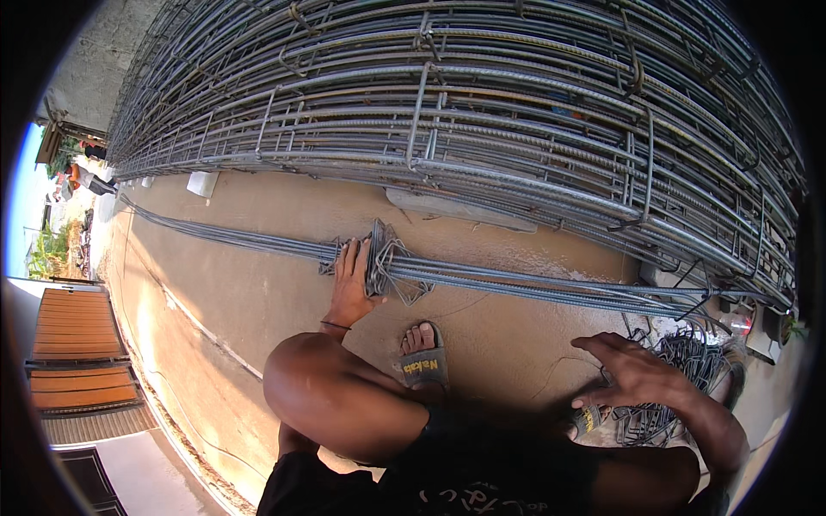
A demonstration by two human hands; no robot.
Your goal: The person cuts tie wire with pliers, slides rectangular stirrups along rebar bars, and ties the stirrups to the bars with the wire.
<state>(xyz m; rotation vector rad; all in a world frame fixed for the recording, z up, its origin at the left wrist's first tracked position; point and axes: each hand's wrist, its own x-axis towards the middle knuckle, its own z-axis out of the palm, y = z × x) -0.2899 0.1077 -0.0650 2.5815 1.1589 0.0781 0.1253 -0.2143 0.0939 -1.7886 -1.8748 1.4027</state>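
Observation:
My left hand [352, 277] rests against a bunch of bent steel stirrups [379, 261], its fingers spread over their left side. These stirrups sit around a bundle of long ribbed rebars [535, 287] lying along the concrete floor. My right hand [635, 374] is raised with fingers apart and holds nothing; it hovers over my sandalled foot, near a heap of loose steel stirrups [690, 374] at the right. Whether the left fingers grip any stirrup cannot be told.
Tall stacked rebar cages [452, 116] run along the far side, with a concrete block [461, 208] beneath. My sandal [426, 364] stands just this side of the bars. A thin cable [200, 438] lies on the floor at left. People [90, 179] are in the far left distance.

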